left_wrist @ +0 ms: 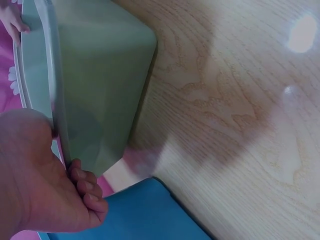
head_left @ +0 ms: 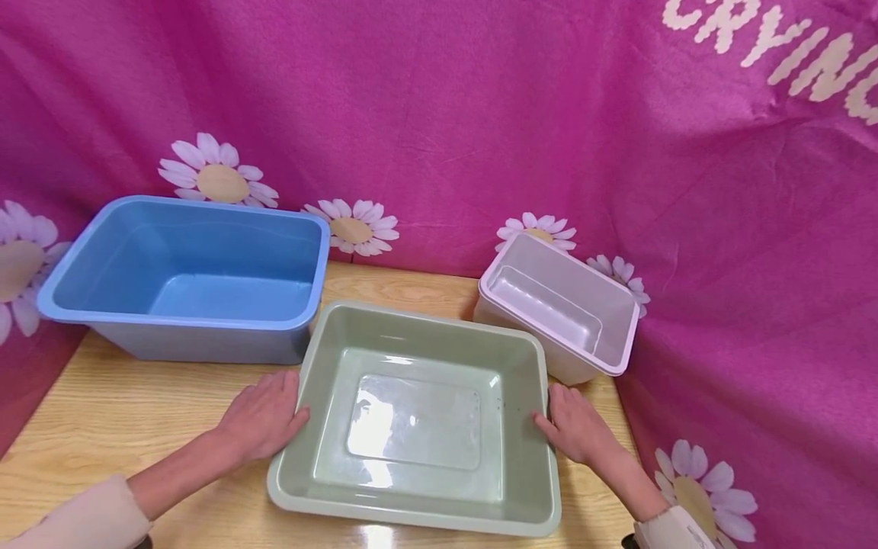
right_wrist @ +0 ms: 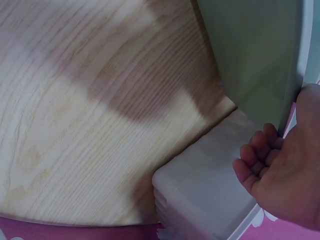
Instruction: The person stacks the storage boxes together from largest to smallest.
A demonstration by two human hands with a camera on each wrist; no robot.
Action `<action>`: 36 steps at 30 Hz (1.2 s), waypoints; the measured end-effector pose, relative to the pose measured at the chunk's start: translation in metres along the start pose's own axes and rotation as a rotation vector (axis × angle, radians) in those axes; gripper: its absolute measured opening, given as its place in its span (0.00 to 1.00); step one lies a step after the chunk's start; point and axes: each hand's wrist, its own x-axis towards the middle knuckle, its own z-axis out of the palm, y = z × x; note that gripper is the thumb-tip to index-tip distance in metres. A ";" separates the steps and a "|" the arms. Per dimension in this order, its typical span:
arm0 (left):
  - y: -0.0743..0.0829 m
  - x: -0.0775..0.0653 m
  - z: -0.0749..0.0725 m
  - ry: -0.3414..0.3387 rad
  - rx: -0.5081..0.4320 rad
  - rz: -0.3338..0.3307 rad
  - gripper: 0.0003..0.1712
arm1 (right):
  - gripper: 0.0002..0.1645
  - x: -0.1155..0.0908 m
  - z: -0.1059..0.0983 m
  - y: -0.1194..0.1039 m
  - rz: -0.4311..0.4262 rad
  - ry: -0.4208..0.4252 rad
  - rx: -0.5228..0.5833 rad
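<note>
A pale green rectangular plastic basin (head_left: 411, 488) sits on the wooden table in front of me, with nothing inside. My left hand (head_left: 264, 418) grips its left rim, the thumb over the edge and the fingers curled beneath, as the left wrist view shows. On the opposite side my right hand (head_left: 575, 423) holds the right rim in the same way, its curled fingers (right_wrist: 259, 150) under the lip. A larger blue basin (head_left: 219, 297) stands behind and left of the green one. To the back right is a smaller pinkish-white basin (head_left: 549, 305), close to my right hand.
The light wooden table (head_left: 137, 412) lies under all the basins. A magenta cloth (head_left: 439, 130) with daisies and pale lettering hangs along the back and both sides.
</note>
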 end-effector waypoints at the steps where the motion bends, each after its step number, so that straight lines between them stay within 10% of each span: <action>1: 0.000 0.000 0.000 0.001 0.000 -0.001 0.14 | 0.18 0.001 0.000 0.000 0.003 -0.004 0.001; 36: -0.003 -0.002 0.001 -0.014 0.033 -0.022 0.17 | 0.19 0.015 0.003 0.004 -0.012 -0.056 -0.031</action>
